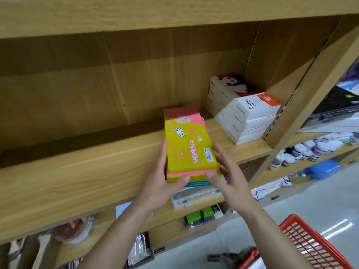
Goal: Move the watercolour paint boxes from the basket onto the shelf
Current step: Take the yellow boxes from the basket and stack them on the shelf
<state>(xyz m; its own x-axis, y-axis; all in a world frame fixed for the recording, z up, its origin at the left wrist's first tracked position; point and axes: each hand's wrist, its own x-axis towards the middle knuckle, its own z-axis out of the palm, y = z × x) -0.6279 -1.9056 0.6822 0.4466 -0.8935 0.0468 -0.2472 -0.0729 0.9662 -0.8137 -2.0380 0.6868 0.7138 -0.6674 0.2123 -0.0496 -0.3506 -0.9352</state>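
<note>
A small stack of yellow and pink watercolour paint boxes (pixel 189 144) lies on the wooden shelf (pixel 87 171), its near end overhanging the front edge. My left hand (pixel 163 179) presses against the stack's left side with the thumb on its near end. On the stack's right side rests my right hand (pixel 227 171), fingers spread and thumb on the near end. Down at the lower right is the corner of the red basket (pixel 310 243); its inside is not visible.
Two stacks of white paint boxes (pixel 244 115) fill the shelf's right end beside the upright post (pixel 303 94). The shelf left of the yellow stack is bare wood. Lower shelves hold paint jars (pixel 310 150), packets and tape rolls.
</note>
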